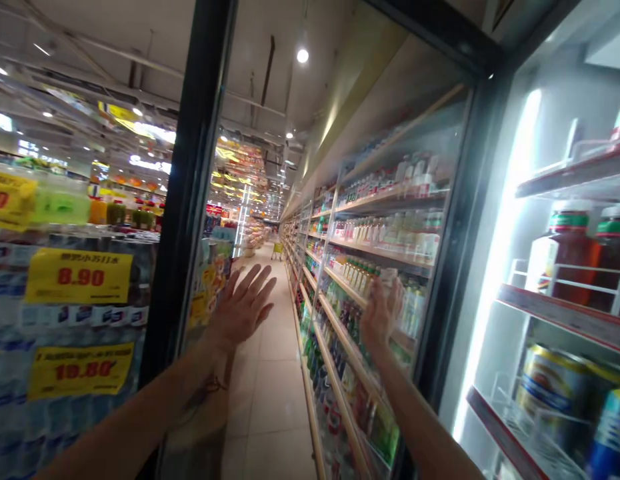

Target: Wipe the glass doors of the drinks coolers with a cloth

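A glass cooler door with a black frame [177,200] stands swung out in front of me, and the shop aisle shows through its pane. My left hand [245,307] is raised at the left part of the pane, palm forward, its fingers spread. Farther right, my right hand [383,313] is upright at the pane too; it looks flat with nothing held, though its fingertips are blurred. Whether either palm presses on the glass I cannot tell for sure. A pale patch shows by the right fingertips, too smeared to name.
At right, the lit cooler holds dark bottles [565,253] and drink cans [555,383] on wire-fronted shelves. Stacked drink packs with yellow price signs [80,275] stand at left. Shelves of bottles [385,230] line the aisle's right side, over a tiled floor [273,393].
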Demonstrator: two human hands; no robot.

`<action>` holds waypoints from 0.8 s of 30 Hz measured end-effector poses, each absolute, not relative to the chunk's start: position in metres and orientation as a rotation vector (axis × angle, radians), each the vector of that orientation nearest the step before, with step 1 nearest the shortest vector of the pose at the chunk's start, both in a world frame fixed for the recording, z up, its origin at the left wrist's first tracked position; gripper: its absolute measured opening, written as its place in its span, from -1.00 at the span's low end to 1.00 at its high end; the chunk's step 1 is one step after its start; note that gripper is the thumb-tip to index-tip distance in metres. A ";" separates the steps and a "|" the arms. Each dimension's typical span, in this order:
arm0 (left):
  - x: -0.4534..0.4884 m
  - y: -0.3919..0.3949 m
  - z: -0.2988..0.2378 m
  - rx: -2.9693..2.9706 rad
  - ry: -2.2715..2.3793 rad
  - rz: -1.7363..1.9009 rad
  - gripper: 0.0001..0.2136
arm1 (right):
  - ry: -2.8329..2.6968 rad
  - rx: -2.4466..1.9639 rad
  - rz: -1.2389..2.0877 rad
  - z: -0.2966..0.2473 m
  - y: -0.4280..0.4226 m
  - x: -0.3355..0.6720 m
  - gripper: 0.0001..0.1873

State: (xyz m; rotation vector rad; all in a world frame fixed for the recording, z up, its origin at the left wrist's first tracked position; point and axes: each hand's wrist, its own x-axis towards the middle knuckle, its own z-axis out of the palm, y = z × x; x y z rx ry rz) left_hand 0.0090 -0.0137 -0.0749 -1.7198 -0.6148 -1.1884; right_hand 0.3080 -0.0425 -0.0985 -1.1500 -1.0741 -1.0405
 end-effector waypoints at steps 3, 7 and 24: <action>0.010 -0.011 -0.077 -1.705 -0.645 -1.219 -0.43 | -1.609 -0.962 -1.223 -0.123 -0.040 0.258 -0.51; 0.009 -0.010 -0.083 -1.731 -0.670 -1.208 -0.44 | -1.578 -1.005 -1.273 -0.125 -0.042 0.280 -0.57; -0.006 -0.011 -0.113 -1.787 -0.682 -1.187 -0.46 | -1.068 -1.152 -1.187 -0.104 -0.047 0.337 -0.56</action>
